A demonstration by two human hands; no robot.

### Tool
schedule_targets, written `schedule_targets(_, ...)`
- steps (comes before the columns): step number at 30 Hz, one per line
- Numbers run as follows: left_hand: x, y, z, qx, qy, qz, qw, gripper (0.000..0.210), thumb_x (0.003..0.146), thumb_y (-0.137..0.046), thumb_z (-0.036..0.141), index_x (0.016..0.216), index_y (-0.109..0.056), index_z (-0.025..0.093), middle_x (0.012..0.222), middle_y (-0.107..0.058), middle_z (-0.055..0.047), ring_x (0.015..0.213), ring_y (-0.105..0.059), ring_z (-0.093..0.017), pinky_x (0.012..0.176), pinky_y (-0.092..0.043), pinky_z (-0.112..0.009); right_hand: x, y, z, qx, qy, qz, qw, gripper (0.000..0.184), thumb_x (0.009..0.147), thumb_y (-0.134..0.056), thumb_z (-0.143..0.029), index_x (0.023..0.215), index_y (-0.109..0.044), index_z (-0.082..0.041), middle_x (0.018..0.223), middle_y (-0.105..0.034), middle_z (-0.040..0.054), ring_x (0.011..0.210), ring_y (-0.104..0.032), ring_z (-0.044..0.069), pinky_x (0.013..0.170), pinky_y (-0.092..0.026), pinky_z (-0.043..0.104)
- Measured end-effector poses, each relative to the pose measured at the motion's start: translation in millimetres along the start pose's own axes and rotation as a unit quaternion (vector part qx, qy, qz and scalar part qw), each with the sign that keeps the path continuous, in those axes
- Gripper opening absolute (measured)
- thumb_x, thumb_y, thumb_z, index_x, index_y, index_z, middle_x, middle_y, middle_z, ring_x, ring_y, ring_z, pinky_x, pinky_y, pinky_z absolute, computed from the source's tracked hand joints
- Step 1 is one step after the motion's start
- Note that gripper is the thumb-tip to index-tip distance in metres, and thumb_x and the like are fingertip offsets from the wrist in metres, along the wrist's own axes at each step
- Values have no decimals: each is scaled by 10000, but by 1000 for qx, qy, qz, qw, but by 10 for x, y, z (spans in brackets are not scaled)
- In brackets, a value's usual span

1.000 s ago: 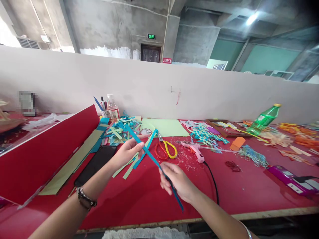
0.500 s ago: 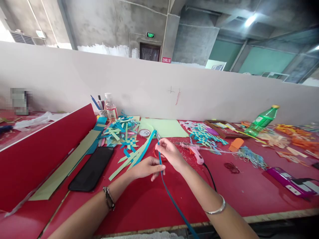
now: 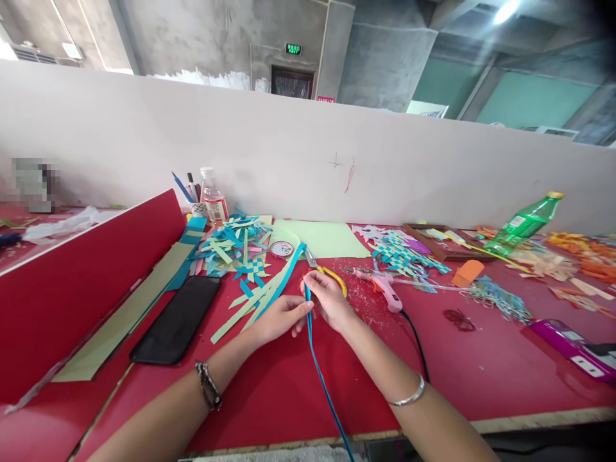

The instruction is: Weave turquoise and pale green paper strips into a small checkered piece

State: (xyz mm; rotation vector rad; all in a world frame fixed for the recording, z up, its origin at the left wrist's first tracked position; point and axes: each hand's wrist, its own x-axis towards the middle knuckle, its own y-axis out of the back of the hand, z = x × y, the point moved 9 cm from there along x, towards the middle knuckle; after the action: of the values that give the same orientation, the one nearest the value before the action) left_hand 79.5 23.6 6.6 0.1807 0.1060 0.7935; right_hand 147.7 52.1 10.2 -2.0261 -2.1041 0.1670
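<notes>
- In the head view, a thin blue strip (image 3: 310,333) is up in front of the person, over the red bench (image 3: 269,398). It hangs down past the front edge and looks folded in two.
- The right hand (image 3: 330,300) pinches the strip near its top, with its fingers together on it.
- The left hand (image 3: 283,316) pinches the strip just below that, thumb pressed on it. Some of its fingers are hidden.
- The step in hand seems to be folding the strip and making its two sides meet.
- I think the next move calls for a soft, steady pinch, with the edges kept even so the strip does not twist.
- Past the hands are scissors (image 3: 339,279) with a yellow handle, partly hidden by the right hand, and a pink glue gun (image 3: 385,289).
- A green sign (image 3: 293,49) high up says EXIT, with other letters too small to read.
- A red sign (image 3: 326,99) is mostly hidden behind the white board (image 3: 269,154), so I cannot read it.
- The clear bottle (image 3: 216,209) has a red and white label, and the green bottle (image 3: 527,224) has a pale one. Their words are too tiny to read.
- The tape roll (image 3: 282,249) has marks in its middle that I cannot make out.
</notes>
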Motion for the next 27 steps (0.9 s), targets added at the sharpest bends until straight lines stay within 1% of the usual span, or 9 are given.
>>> schedule_targets(4, -8, 21, 21, 3, 3, 13, 1000, 397, 789, -382, 469, 543, -423, 159, 452, -471, 35, 408, -432, -59, 490, -364, -194, -19, 15, 103, 5, -35, 11, 999, 290, 661, -569, -460, 679, -455, -193, 559, -433, -57, 417, -359, 58, 342, -251, 190)
schedule_targets(7, -7, 73, -31, 19, 23, 41, 999, 377, 792, -368, 455, 594, -478, 154, 447, -467, 38, 411, -448, -78, 479, -374, -204, -21, 23, 137, 16, -46, 11, 999, 291, 660, -564, -461, 655, -441, -198, 501, -388, -71, 395, -362, 65, 353, -267, 201)
schedule_targets(9, -1, 149, -62, 30, 26, 77, 996, 367, 795, -351, 450, 658, -515, 151, 454, -457, 46, 404, -444, -86, 456, -369, -209, -21, 27, 133, 9, -40, 11, 999, 293, 667, -561, -452, 620, -434, -192, 484, -382, -70, 409, -368, 64, 386, -282, 205)
schedule_targets(11, 1, 259, -53, 49, 5, 129, 990, 363, 799, -338, 441, 685, -527, 153, 479, -463, 46, 422, -444, -92, 453, -360, -210, -28, 16, 118, -13, -27, 6, 1000, 297, 683, -553, -439, 593, -433, -183, 483, -379, -69, 426, -353, 55, 417, -272, 202)
schedule_targets(14, -23, 439, 21, 99, -46, 217, 970, 342, 801, -356, 409, 636, -508, 151, 535, -497, 31, 519, -470, -106, 506, -356, -209, -55, -71, 117, -58, -20, -27, 998, 299, 712, -520, -439, 595, -438, -176, 489, -372, -71, 436, -324, 47, 429, -235, 199)
schedule_targets(16, -32, 507, 51, 118, -61, 249, 959, 343, 804, -361, 392, 606, -496, 147, 557, -521, 22, 561, -481, -114, 543, -358, -213, -80, -137, 134, -80, -24, -50, 995, 313, 726, -492, -451, 591, -436, -174, 492, -383, -67, 442, -330, 50, 433, -232, 202)
schedule_targets(18, -10, 515, 53, 112, -61, 244, 961, 365, 812, -344, 392, 589, -493, 144, 546, -536, 15, 559, -493, -120, 560, -365, -219, -100, -181, 149, -92, -29, -61, 993, 325, 734, -472, -454, 580, -439, -170, 493, -403, -60, 447, -346, 53, 439, -243, 207)
schedule_targets(22, 48, 473, 72, 87, -70, 200, 973, 397, 811, -338, 407, 559, -496, 143, 531, -560, 4, 551, -514, -125, 575, -381, -225, -120, -213, 165, -82, -46, -66, 993, 316, 731, -470, -443, 580, -460, -165, 502, -431, -52, 444, -362, 55, 434, -242, 210)
schedule_targets(27, 69, 451, 85, 56, -83, 169, 980, 381, 797, -362, 413, 557, -491, 147, 515, -548, 9, 535, -506, -115, 550, -388, -217, -123, -209, 144, -79, -40, -72, 993, 315, 740, -462, -423, 559, -460, -165, 465, -413, -58, 426, -356, 53, 424, -228, 205)
